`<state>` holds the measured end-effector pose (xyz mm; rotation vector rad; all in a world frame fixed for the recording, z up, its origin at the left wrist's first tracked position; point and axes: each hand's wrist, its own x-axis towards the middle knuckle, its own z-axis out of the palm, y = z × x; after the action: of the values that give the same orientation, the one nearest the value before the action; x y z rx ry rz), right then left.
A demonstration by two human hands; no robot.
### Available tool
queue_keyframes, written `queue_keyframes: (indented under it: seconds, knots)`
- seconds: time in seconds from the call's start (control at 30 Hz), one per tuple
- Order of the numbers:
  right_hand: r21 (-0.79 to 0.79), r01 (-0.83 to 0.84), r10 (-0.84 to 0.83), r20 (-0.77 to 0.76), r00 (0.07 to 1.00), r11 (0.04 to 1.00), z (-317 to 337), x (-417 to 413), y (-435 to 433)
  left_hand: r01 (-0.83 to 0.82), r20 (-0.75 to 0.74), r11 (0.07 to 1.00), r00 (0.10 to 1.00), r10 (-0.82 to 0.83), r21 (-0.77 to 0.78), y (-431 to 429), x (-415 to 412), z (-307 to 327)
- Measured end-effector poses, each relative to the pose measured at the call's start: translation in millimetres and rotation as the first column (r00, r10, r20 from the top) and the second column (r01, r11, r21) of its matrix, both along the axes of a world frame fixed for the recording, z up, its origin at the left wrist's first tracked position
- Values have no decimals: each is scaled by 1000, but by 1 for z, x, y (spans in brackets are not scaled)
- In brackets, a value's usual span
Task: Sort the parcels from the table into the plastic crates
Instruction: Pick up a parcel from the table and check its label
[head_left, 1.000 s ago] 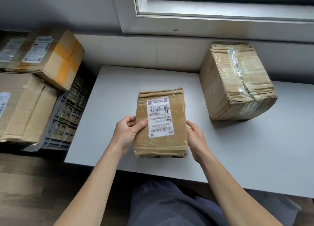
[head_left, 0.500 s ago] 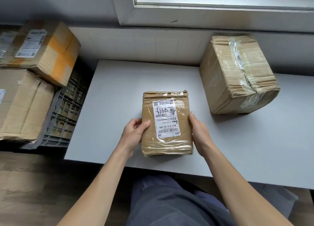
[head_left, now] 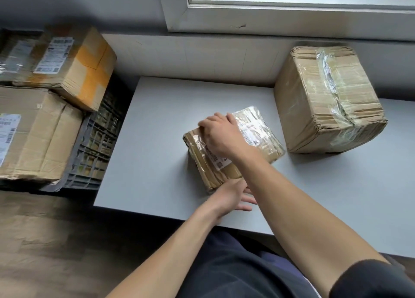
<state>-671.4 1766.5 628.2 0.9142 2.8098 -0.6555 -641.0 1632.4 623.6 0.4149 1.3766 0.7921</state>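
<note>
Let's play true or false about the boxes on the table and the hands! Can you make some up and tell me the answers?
1. Two parcels are on the table. True.
2. The small parcel has a white label. True.
3. Somebody is holding the big parcel. False: no hand touches it; it stands on the table.
4. The plastic crate is to the right of the table. False: it is to the left.
5. The right hand lies on top of the small parcel. True.
</note>
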Motion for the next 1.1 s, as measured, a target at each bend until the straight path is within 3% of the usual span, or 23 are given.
queue_keyframes:
  seconds: [0.07,0.13,0.2,0.3,0.37,0.43,0.47,0.53,0.6,0.67,0.83,0.97,1.1]
  knots:
    - [-117,-30,16,-121,993,993,9,6,-1,125,-8,990,992,-125,59,1,-6,11]
    - [-203,55,-102,-232,967,978,22,22,7,196,-78,973,979,-188,118,5,-21,22]
    - [-197,214,-261,-257,930,957,30,47,21,126,-157,975,983,-98,182,17,-38,40]
    - [-120,443,-452,-57,890,888,32,88,39,-87,-279,940,942,185,331,44,-69,67]
    - [-103,534,-525,97,845,839,30,112,41,-52,-522,924,812,259,378,62,-93,62]
    - [-116,593,-569,187,801,797,26,129,35,133,-805,972,588,80,193,72,-110,48]
    - [-130,622,-592,208,778,772,24,135,31,185,-848,981,527,-49,58,74,-114,42]
    - [-169,676,-643,215,735,717,18,140,27,230,-841,966,493,-222,-121,70,-111,33]
    - [-241,695,-676,169,717,677,11,139,27,243,-843,954,462,-274,-177,60,-103,25]
    - [-339,674,-696,70,714,657,4,135,26,252,-817,944,484,-312,-211,46,-93,22]
    - [-359,597,-649,-32,760,717,-6,114,11,222,-620,959,731,-285,-179,3,-77,10]
    - [-449,561,-654,-74,753,696,-20,104,-7,24,-657,990,746,-110,-139,-12,-81,2]
    - [-491,542,-675,-137,725,682,-29,100,-25,-353,-596,935,746,295,22,-13,-67,-7]
